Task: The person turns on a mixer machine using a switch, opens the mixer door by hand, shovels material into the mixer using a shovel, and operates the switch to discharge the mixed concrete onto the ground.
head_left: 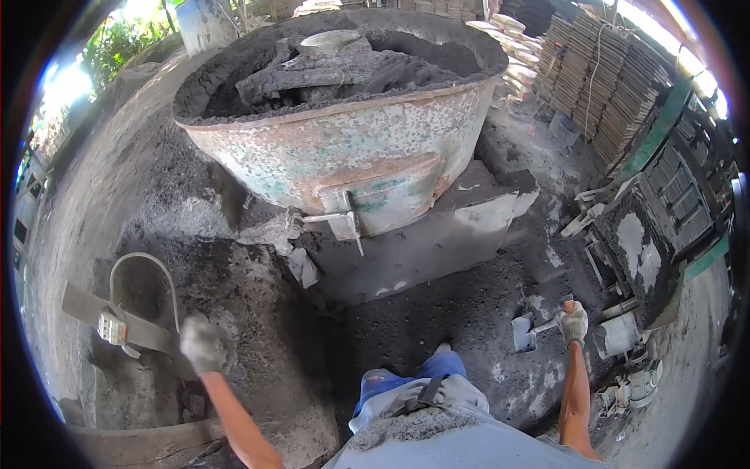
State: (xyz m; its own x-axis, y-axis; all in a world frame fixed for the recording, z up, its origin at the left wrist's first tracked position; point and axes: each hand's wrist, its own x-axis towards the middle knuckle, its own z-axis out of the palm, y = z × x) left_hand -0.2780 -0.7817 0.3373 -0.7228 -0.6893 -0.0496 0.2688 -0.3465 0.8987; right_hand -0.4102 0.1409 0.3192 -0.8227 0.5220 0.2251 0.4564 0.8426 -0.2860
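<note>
My left hand (202, 344), in a pale work glove, is stretched out at the left beside a thin curved hose or cable (148, 256); its fingers are blurred. At the right my gloved right hand (573, 322) is closed round the handle of a small trowel (524, 334), whose flat grey blade points left above the dark ground. Ahead stands a large round metal mixer drum (336, 148) with peeling paint, dark material inside and a latched hatch (383, 191) low on its front.
A plank (148, 332) with a small switch box (112, 329) lies at the left. Stacked boards (601, 86) rise at the back right, with a dark machine (644, 242) below them. A blue-grey barrel (205, 25) stands behind the drum. Concrete ledge (422, 262) under the drum.
</note>
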